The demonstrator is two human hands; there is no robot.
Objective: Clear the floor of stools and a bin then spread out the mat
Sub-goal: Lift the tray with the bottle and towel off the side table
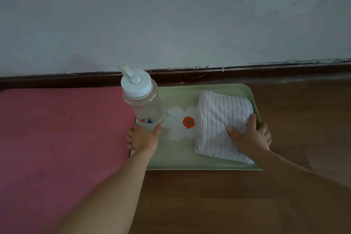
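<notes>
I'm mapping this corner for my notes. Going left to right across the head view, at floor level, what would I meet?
Pink mat → left hand → clear water bottle → painted flower on the green tray → folded striped towel → right hand → bare wooden floor.

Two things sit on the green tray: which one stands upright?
The clear water bottle with the white lid, at the tray's left end. The striped folded towel lies flat at the right.
</notes>
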